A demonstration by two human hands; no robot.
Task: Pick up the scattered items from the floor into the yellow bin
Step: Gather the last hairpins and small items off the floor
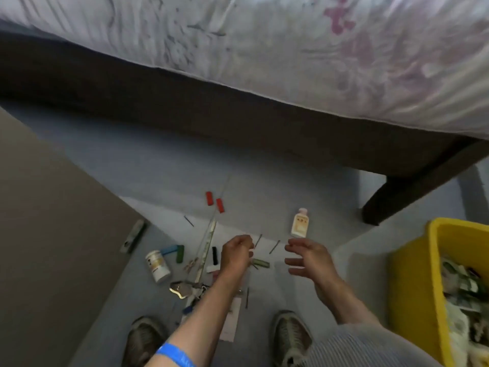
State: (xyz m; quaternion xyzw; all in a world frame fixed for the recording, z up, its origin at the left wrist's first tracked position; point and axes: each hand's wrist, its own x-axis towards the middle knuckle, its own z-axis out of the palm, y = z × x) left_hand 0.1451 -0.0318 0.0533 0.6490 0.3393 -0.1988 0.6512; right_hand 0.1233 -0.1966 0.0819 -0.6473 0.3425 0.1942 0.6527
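Just short of the lotion bottle [299, 223], your right hand [307, 256] hangs with fingers spread, holding nothing. Your left hand [236, 254] is loosely curled beside it; whether it pinches anything, cannot tell. Bottle lies on the floor, nearer you than the bed [238, 123]. Judged light, rigid, smooth: grip across its mid-body. Yellow bin [412, 274] sits right of the bottle.

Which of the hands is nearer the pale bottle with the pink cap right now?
Right. The right hand hovers open just below the pale bottle, fingertips close to its base. The left hand is farther off to the bottle's lower left, fingers curled, over the small clutter.
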